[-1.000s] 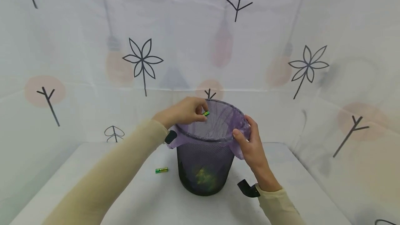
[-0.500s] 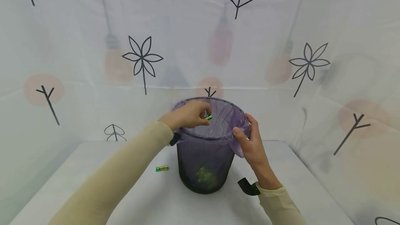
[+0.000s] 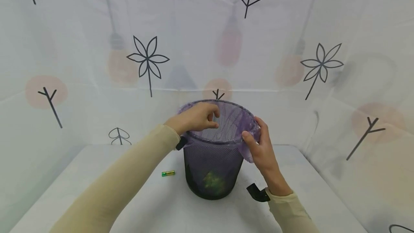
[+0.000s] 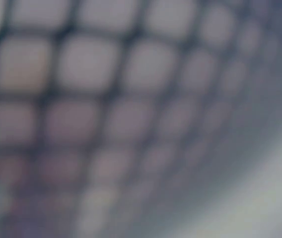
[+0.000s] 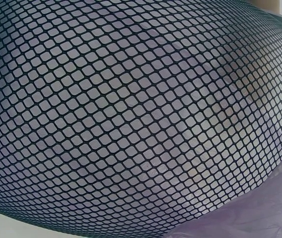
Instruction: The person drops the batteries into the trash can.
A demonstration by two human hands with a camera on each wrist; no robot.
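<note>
Two hands work at a mesh wastebasket (image 3: 213,161) at the centre of the frame. The left hand (image 3: 195,118) hovers over the basket's open mouth, its fingers loosely curled toward the thumb and, as far as can be seen, holding nothing. The right hand (image 3: 262,146) grips the near right rim, thumb and fingers pinching the folded-over edge of the purple liner bag (image 3: 234,123) against the wire.

Inside the basket, low at its bottom, a cluster of green and yellow shapes (image 3: 213,182) shows through the mesh; they look like batteries already dropped in, though the netting blurs them. One green battery (image 3: 168,173) lies on the white counter (image 3: 145,204) just left of the basket's base, apart from it and untouched. By that count the clearing looks nearly done, with that single piece left to go in.

Both wrist views are filled by the black mesh at close range, the left one out of focus. A pale curtain printed with flowers and twigs (image 3: 148,64) hangs behind.
</note>
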